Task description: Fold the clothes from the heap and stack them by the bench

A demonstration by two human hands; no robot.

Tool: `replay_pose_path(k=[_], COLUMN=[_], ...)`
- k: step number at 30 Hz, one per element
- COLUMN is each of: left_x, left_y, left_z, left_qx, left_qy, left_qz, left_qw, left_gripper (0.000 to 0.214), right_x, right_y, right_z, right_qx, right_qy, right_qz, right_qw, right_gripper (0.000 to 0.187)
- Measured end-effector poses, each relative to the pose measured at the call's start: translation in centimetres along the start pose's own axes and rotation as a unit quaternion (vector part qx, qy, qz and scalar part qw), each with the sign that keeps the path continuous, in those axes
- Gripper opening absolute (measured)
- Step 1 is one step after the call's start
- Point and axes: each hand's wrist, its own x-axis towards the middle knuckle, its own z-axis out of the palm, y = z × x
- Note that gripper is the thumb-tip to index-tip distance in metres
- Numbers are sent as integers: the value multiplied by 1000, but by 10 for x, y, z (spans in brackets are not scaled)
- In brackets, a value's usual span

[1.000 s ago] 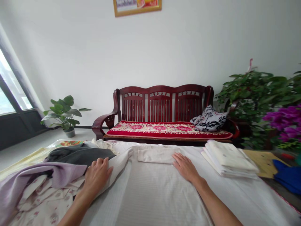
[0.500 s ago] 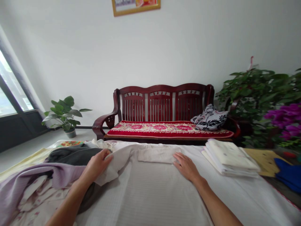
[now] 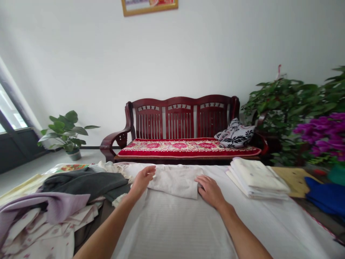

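Note:
A light grey, finely ribbed long-sleeved top (image 3: pixel 180 226) lies spread in front of me on a white cloth (image 3: pixel 272 230). Across its far end are its sleeves (image 3: pixel 174 181), folded inward over each other. My left hand (image 3: pixel 142 181) is at the left edge of this folded part, thumb and fingers slightly apart and pointing right. On the opposite edge rests my right hand (image 3: pixel 211 190), its fingers stretched over the fabric and its thumb tucked beneath the palm.
Left lies a loose heap with a dark grey garment (image 3: pixel 83 183), a lilac one (image 3: pixel 61 205) and a patterned white one (image 3: pixel 51 233). Right stands a folded white stack (image 3: pixel 258 178), beside yellow cloth (image 3: pixel 291 178) and blue cloth (image 3: pixel 326 196). Behind is a wooden bench (image 3: pixel 179 122).
My left hand has carried the left sleeve rightward and laid it over the other sleeve. My right hand has stayed by the right edge. The view has shifted slightly right.

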Motion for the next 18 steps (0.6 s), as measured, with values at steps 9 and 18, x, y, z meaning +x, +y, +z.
replay_pose_path(k=[9,18], left_x=[-1,-19], left_y=[-82,-97], left_z=[-11,13], left_qx=[298,307], left_qy=[5,64], left_qz=[62,129], left_qw=[953,941], left_gripper=[65,55], right_x=[-2,26], right_y=[-13,-16], right_z=[-15,-13], right_qx=[-6,168], right_qy=[17,84], right_qz=[24,178], right_qw=[1000,966], right_gripper=[27,27])
